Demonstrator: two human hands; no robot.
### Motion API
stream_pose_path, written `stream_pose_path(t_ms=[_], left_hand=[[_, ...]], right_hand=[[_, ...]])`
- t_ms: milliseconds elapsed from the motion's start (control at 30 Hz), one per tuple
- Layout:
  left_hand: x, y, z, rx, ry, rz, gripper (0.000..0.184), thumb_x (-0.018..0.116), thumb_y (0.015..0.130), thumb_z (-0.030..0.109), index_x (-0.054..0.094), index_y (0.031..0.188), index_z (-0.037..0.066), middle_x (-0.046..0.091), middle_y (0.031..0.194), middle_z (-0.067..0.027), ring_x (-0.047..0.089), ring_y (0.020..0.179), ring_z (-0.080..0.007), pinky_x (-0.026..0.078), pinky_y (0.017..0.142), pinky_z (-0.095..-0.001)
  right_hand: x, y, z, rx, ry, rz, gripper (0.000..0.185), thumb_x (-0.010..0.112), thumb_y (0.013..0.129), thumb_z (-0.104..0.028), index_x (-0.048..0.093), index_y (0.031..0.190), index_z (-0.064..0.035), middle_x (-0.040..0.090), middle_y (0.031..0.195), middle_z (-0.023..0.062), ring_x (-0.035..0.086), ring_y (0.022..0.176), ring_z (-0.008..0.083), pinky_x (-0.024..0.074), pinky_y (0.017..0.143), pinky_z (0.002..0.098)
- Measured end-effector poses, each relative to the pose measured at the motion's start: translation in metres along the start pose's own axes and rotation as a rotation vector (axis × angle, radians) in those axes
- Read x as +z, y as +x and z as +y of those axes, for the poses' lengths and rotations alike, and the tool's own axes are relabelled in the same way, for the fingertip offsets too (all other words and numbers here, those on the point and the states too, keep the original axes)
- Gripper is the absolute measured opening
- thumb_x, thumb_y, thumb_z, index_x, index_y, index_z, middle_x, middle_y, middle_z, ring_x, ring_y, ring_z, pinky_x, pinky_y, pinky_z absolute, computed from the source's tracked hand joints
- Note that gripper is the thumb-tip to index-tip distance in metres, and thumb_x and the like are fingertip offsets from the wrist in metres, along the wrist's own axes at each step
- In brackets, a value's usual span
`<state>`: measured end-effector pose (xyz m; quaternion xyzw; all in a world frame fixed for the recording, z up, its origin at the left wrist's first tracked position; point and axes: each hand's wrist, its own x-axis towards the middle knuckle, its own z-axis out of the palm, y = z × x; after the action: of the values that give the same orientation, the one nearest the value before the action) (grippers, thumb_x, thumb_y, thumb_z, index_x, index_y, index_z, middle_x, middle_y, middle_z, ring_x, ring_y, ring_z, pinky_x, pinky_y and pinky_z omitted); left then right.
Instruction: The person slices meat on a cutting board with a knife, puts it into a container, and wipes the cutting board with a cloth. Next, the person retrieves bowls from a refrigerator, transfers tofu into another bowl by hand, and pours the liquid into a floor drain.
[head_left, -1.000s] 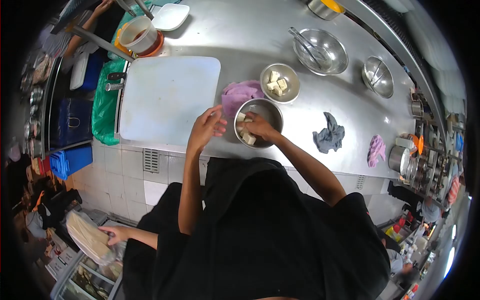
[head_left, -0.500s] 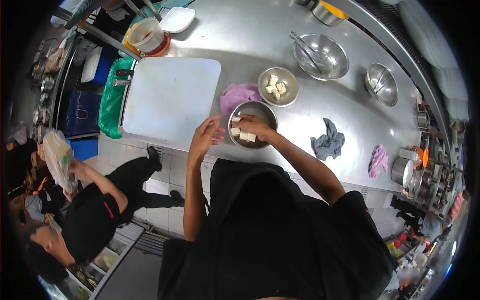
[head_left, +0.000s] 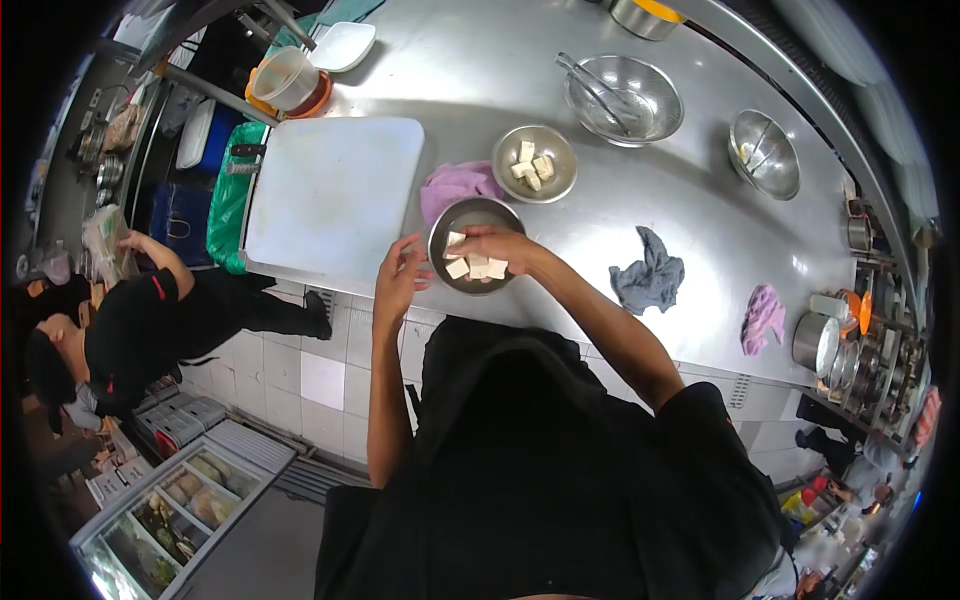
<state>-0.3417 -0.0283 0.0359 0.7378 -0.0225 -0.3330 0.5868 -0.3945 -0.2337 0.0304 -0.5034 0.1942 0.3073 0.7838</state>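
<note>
A steel bowl at the table's near edge holds several white tofu cubes. My right hand reaches into this bowl from the right, thumb and fingers closed around one tofu cube; part of its fingertips is hidden. On the bowl's left side is my left hand, fingers apart and nothing in it, close to the rim. Behind stands a second steel bowl with several more cubes. A purple cloth lies crumpled against the first bowl.
A white cutting board lies left, a knife at its far edge. A colander with tongs, a smaller bowl, a grey cloth and another purple cloth are rightward. A co-worker stands at left.
The view has shifted slightly. My right hand and its cube have moved a little rightward within the bowl. The co-worker has stepped farther left with the plastic bag.
</note>
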Motion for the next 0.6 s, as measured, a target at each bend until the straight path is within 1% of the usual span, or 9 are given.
stream_pose_path(t_ms=[167,200,300,333,433,467,500,533,600], left_hand=[[0.022,-0.004,-0.011,-0.037,0.064,0.143,0.044,0.055,0.095,0.037,0.048,0.128,0.009,0.059,0.093,-0.0064,0.060,0.075,-0.0127,0.051,0.064,-0.0273],[0.026,-0.003,-0.017,-0.015,0.014,0.193,0.035,0.062,0.091,0.036,0.052,0.112,0.009,0.056,0.084,-0.0037,0.060,0.069,-0.0115,0.051,0.059,-0.0262],[0.034,0.005,-0.045,0.009,-0.137,0.206,0.033,0.068,0.088,0.031,0.051,0.098,0.005,0.059,0.090,-0.0090,0.058,0.060,-0.0113,0.049,0.048,-0.0237],[0.037,0.007,-0.051,0.019,-0.213,0.213,0.028,0.070,0.086,0.025,0.047,0.084,0.009,0.056,0.077,-0.0047,0.056,0.056,-0.0094,0.047,0.043,-0.0233],[0.047,0.007,-0.051,0.044,-0.239,0.194,0.030,0.071,0.086,0.026,0.046,0.078,0.010,0.050,0.065,-0.0002,0.056,0.055,-0.0084,0.046,0.042,-0.0236],[0.050,0.007,-0.048,0.042,-0.295,0.227,0.027,0.069,0.083,0.015,0.045,0.072,0.010,0.045,0.061,0.0017,0.052,0.053,-0.0079,0.042,0.041,-0.0238],[0.052,0.009,-0.052,0.040,-0.300,0.242,0.027,0.069,0.083,0.015,0.045,0.072,0.010,0.045,0.061,0.0017,0.052,0.053,-0.0079,0.042,0.041,-0.0238],[0.052,0.015,-0.062,0.081,-0.345,0.244,0.024,0.066,0.080,0.009,0.044,0.070,0.010,0.045,0.061,0.0017,0.049,0.053,-0.0078,0.041,0.041,-0.0240],[0.052,0.018,-0.078,0.139,-0.461,0.250,0.015,0.060,0.073,0.001,0.049,0.070,0.011,0.050,0.062,0.0016,0.045,0.049,-0.0074,0.037,0.044,-0.0231]], right_hand=[[-0.038,-0.032,-0.025,-0.174,0.202,-0.083,0.032,0.066,0.087,-0.033,0.060,0.108,-0.0092,0.066,0.088,0.0046,0.064,0.064,0.0138,0.0472,0.043,0.0254],[-0.052,-0.037,-0.032,-0.222,0.188,-0.033,0.032,0.067,0.087,-0.031,0.060,0.108,-0.0083,0.066,0.088,0.0051,0.064,0.065,0.0140,0.0474,0.043,0.0256],[-0.094,-0.041,-0.056,-0.296,0.059,0.226,0.035,0.070,0.084,-0.028,0.059,0.108,-0.0056,0.066,0.087,0.0062,0.064,0.065,0.0145,0.0489,0.045,0.0269],[-0.109,-0.035,-0.057,-0.305,0.007,0.333,0.037,0.071,0.083,-0.028,0.059,0.110,-0.0051,0.066,0.087,0.0068,0.064,0.066,0.0144,0.0495,0.045,0.0276],[-0.153,-0.003,-0.050,-0.329,-0.130,0.462,0.045,0.074,0.080,-0.031,0.059,0.111,-0.0029,0.067,0.092,0.0100,0.065,0.070,0.0165,0.0507,0.047,0.0286],[-0.155,0.001,-0.052,-0.301,-0.300,0.540,0.046,0.075,0.079,-0.033,0.059,0.110,-0.0021,0.066,0.091,0.0090,0.065,0.071,0.0165,0.0518,0.051,0.0287],[-0.157,0.006,-0.055,-0.272,-0.473,0.613,0.047,0.075,0.079,-0.034,0.060,0.109,-0.0014,0.066,0.089,0.0079,0.064,0.072,0.0164,0.0529,0.056,0.0289],[-0.182,0.030,-0.041,-0.381,-0.682,0.705,0.049,0.076,0.077,-0.037,0.061,0.109,-0.0034,0.067,0.091,0.0111,0.065,0.075,0.0220,0.0536,0.065,0.0312],[-0.184,0.028,-0.040,-0.428,-0.933,0.761,0.049,0.075,0.077,-0.038,0.061,0.111,-0.0056,0.067,0.091,0.0128,0.066,0.078,0.0246,0.0529,0.069,0.0332]])
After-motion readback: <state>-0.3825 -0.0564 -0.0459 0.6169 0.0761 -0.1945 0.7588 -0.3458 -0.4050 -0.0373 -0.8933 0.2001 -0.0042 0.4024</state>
